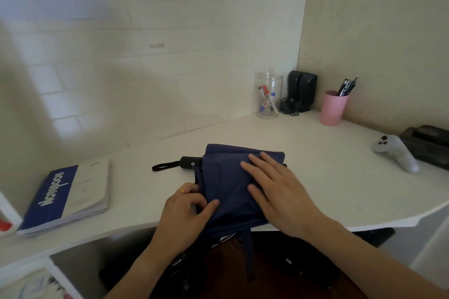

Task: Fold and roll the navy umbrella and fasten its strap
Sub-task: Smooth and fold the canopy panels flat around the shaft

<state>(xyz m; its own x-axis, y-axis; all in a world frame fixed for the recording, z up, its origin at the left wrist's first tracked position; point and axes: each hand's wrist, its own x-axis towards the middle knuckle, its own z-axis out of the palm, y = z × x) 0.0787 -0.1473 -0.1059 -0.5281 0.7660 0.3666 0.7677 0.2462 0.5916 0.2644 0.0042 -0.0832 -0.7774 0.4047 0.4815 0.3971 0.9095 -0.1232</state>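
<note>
The navy umbrella (226, 177) lies across the white desk (315, 172) at centre frame, its canopy spread in soft, creased folds with the lower edge spilling off the desk's front edge, and its black cylindrical handle (190, 162) and thin wrist loop (164, 166) pointing toward the left of the frame. The right hand (274, 189) lies flat on the cloth, fingers straight and slightly spread; the left hand (187, 204) pinches a fold at the canopy's left edge, fingers curled round it, thumb on top. The slick, limp fabric looks likely to slide or spring open if the flat hand lifts early, and uneven pleats would make a fat, lopsided roll. A narrow navy strip (250, 255) hangs below the desk edge; I cannot tell if it is the fastening strap, but it could get trapped inside the roll.
</note>
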